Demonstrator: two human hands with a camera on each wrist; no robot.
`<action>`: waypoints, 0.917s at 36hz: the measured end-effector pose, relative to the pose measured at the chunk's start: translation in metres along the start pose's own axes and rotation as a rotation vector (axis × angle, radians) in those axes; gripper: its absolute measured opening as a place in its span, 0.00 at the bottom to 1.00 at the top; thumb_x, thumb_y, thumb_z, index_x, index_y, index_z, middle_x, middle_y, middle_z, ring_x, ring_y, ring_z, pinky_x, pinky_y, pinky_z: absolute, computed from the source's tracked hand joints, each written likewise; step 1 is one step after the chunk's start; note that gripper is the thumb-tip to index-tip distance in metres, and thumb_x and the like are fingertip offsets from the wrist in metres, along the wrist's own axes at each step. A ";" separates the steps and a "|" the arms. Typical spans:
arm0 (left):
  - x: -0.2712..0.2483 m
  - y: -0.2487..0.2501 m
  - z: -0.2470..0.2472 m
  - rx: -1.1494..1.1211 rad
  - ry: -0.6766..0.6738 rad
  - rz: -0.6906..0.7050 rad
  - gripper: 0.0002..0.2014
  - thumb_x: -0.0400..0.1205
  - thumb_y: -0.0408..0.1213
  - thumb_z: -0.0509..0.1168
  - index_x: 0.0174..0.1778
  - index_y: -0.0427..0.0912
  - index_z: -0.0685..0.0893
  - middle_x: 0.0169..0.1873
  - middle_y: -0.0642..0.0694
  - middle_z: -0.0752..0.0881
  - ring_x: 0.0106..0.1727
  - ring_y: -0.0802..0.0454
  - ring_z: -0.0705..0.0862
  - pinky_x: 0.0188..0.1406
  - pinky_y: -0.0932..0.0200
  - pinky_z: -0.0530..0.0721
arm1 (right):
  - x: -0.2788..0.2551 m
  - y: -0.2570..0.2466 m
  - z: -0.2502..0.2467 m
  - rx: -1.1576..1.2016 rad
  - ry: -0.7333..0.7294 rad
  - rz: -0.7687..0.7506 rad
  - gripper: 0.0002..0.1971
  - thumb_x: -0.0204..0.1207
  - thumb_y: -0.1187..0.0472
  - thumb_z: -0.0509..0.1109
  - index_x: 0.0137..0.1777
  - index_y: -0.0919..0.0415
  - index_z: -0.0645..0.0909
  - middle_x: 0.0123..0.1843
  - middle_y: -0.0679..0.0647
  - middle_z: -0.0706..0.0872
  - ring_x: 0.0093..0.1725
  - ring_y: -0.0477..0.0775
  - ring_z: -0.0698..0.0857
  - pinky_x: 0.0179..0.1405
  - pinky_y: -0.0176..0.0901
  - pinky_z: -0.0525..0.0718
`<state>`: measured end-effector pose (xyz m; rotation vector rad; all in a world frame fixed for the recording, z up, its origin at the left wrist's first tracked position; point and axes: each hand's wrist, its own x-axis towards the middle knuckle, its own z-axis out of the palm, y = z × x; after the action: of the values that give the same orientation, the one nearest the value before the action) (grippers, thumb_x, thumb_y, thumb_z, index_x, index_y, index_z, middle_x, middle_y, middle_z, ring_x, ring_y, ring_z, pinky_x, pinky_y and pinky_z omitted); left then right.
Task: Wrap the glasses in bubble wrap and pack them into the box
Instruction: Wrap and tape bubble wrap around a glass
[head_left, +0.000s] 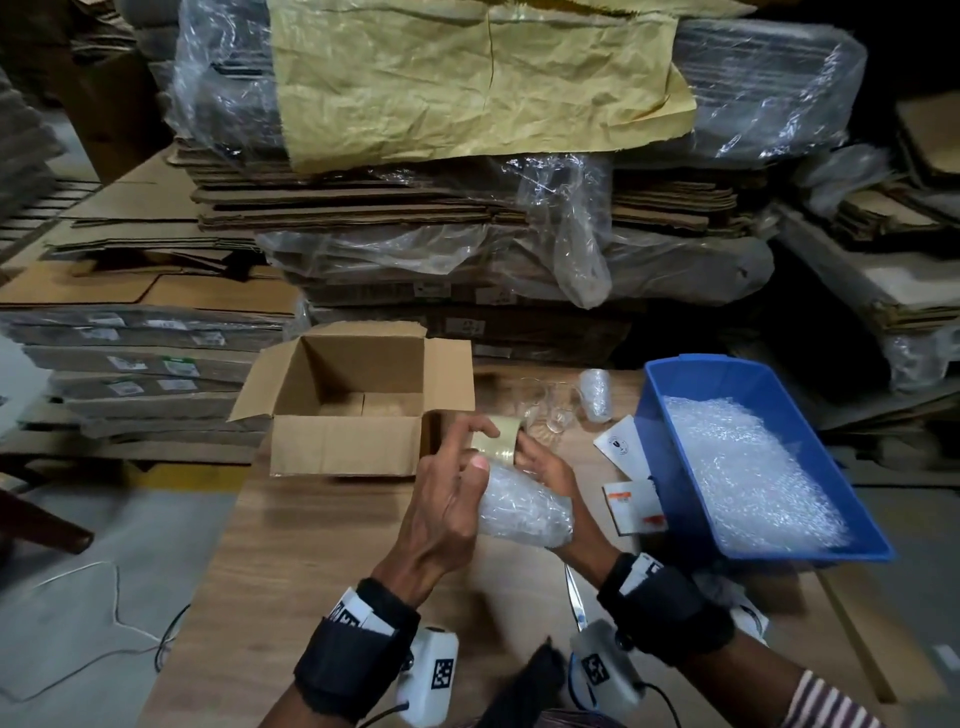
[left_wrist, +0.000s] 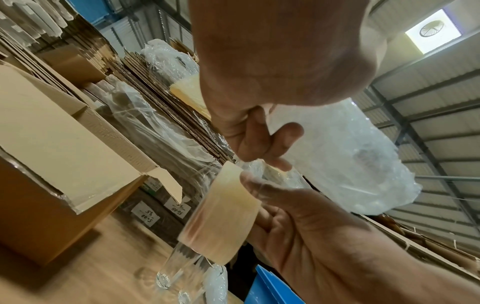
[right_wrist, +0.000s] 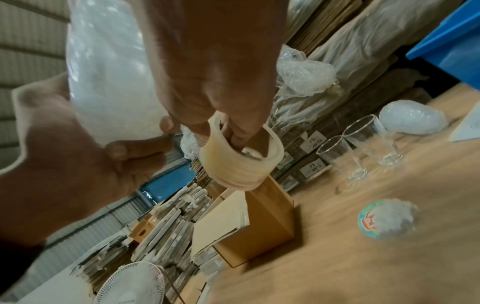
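Observation:
A bubble-wrapped glass (head_left: 524, 514) (left_wrist: 345, 164) (right_wrist: 103, 82) is held above the wooden table (head_left: 311, 545). My left hand (head_left: 483, 445) (left_wrist: 265, 152) (right_wrist: 140, 137) grips it with the thumb, and its fingers reach to a roll of clear tape (head_left: 496, 442) (left_wrist: 223, 216) (right_wrist: 239, 162). My right hand (head_left: 524, 452) (right_wrist: 233, 133) holds that roll with fingers hooked through its core. The open cardboard box (head_left: 343, 447) (right_wrist: 270, 222) stands just left of my hands. Two bare glasses (head_left: 550, 410) (right_wrist: 342, 158) stand upright behind them, beside another wrapped glass (head_left: 596, 395) (right_wrist: 413, 119).
A blue bin (head_left: 670, 467) with bubble wrap sheets (head_left: 743, 467) sits at the right. Paper cards (head_left: 631, 506) lie beside it, and scissors (head_left: 574, 592) lie near my right wrist. Stacks of flat cardboard (head_left: 415, 208) wall off the back.

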<state>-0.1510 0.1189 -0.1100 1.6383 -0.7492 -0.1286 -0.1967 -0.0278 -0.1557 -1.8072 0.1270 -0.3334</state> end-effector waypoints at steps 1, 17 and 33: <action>0.000 -0.001 0.000 0.016 0.005 0.014 0.19 0.84 0.53 0.51 0.57 0.43 0.80 0.34 0.45 0.86 0.29 0.52 0.86 0.23 0.62 0.77 | -0.002 0.006 0.001 0.056 0.020 -0.010 0.09 0.86 0.60 0.69 0.61 0.63 0.82 0.46 0.47 0.91 0.42 0.46 0.89 0.39 0.39 0.86; 0.001 -0.001 -0.001 0.109 0.096 0.054 0.24 0.85 0.54 0.48 0.41 0.40 0.81 0.29 0.46 0.82 0.29 0.52 0.83 0.24 0.60 0.74 | 0.019 -0.061 -0.071 0.117 -0.104 0.021 0.21 0.84 0.39 0.64 0.57 0.52 0.91 0.50 0.53 0.91 0.51 0.51 0.89 0.49 0.46 0.89; 0.001 -0.012 0.004 0.099 0.139 0.004 0.21 0.85 0.53 0.52 0.40 0.39 0.79 0.30 0.47 0.81 0.29 0.55 0.81 0.25 0.64 0.76 | -0.014 -0.076 -0.017 -0.901 -0.284 -0.225 0.40 0.75 0.48 0.75 0.86 0.51 0.64 0.67 0.51 0.86 0.61 0.58 0.85 0.57 0.50 0.83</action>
<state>-0.1473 0.1149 -0.1217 1.7206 -0.6614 0.0258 -0.2217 -0.0201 -0.0806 -2.7522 -0.1575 -0.1759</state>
